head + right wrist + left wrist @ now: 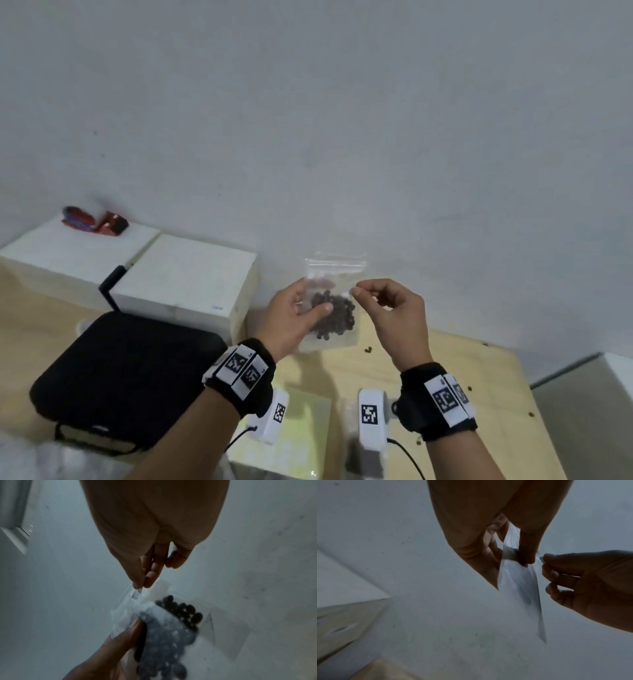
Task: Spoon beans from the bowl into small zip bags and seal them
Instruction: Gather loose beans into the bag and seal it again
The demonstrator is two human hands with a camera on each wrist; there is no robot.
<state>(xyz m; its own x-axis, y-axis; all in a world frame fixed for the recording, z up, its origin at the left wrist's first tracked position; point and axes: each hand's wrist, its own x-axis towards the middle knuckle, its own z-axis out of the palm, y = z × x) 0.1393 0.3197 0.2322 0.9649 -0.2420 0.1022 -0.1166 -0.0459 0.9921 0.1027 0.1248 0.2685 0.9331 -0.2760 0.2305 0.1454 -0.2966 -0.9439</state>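
A small clear zip bag hangs upright in the air in front of the wall, with dark beans heaped in its lower half. My left hand holds the bag's left side, thumb across the front over the beans. My right hand pinches the bag's right edge between thumb and forefinger, just under the zip strip. In the right wrist view the pinching fingertips meet the plastic above the beans. The left wrist view shows the bag edge-on. Bowl and spoon are out of sight.
A black zipped case lies on the wooden table at the left. Two white boxes stand behind it, a red packet on the far one. Loose beans dot the table. A pale green pad lies below my wrists.
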